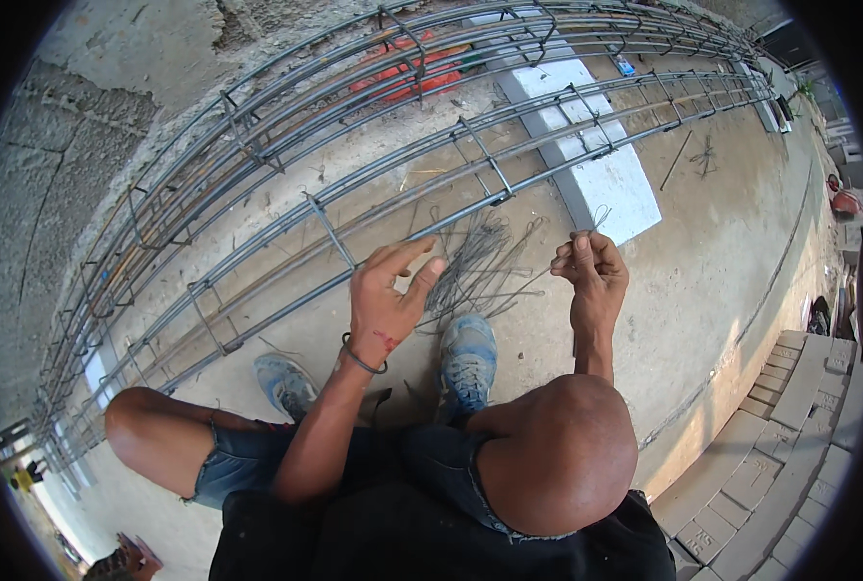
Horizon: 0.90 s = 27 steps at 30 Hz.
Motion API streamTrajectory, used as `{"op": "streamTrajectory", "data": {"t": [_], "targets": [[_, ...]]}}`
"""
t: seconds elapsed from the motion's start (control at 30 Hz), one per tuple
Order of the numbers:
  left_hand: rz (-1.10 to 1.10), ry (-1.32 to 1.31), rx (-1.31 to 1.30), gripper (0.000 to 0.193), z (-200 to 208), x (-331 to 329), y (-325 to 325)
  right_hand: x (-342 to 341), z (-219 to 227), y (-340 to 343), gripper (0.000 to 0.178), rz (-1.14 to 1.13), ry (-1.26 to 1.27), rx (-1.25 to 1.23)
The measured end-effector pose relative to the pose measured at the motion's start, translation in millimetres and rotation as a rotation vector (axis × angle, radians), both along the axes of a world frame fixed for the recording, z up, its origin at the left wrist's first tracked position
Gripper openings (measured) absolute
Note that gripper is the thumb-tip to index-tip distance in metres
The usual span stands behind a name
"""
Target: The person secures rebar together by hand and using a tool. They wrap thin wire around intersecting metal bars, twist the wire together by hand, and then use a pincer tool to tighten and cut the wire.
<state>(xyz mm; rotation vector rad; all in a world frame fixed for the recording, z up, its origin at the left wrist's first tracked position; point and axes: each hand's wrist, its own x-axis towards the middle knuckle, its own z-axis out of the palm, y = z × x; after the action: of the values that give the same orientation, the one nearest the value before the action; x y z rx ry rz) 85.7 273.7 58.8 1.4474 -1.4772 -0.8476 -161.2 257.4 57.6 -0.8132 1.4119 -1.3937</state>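
Observation:
My right hand (596,274) is closed in a pinch on a thin wire tie, whose looped end (602,215) sticks up above the fingertips. To its left, my left hand (390,290) has its thumb and fingers apart with nothing visible between them. Its fingers are beside the near bar of a long rebar cage (509,190); I cannot tell whether they touch it. A heap of grey wire ties (480,254) lies on the concrete between my hands, just beyond my shoe.
A second rebar cage (247,145) runs behind the first. A white block (617,198) supports the bars, with a red plastic bag (407,73) farther back. A small wire bundle (704,157) lies to the right. Stacked grey blocks (741,450) stand at lower right.

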Motion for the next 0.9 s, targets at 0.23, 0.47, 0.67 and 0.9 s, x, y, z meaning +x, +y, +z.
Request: {"op": "streamTrajectory", "data": {"t": [0.23,0.47,0.67,0.9], "targets": [[-0.349,0.328,0.472,0.034,0,-63,29,40,30,-6,0.021,0.079,-0.071,-0.086],[0.214,0.598,0.363,0.033,-22,-3,28,99,28,-38,0.018,0.763,0.675,-0.24],[0.14,0.739,0.363,0.032,-21,49,12,138,30,-42,0.026,1.09,0.977,-0.481],[0.308,1.013,0.574,0.035,-19,49,18,130,14,-24,0.028,0.986,1.247,-0.679]]}}
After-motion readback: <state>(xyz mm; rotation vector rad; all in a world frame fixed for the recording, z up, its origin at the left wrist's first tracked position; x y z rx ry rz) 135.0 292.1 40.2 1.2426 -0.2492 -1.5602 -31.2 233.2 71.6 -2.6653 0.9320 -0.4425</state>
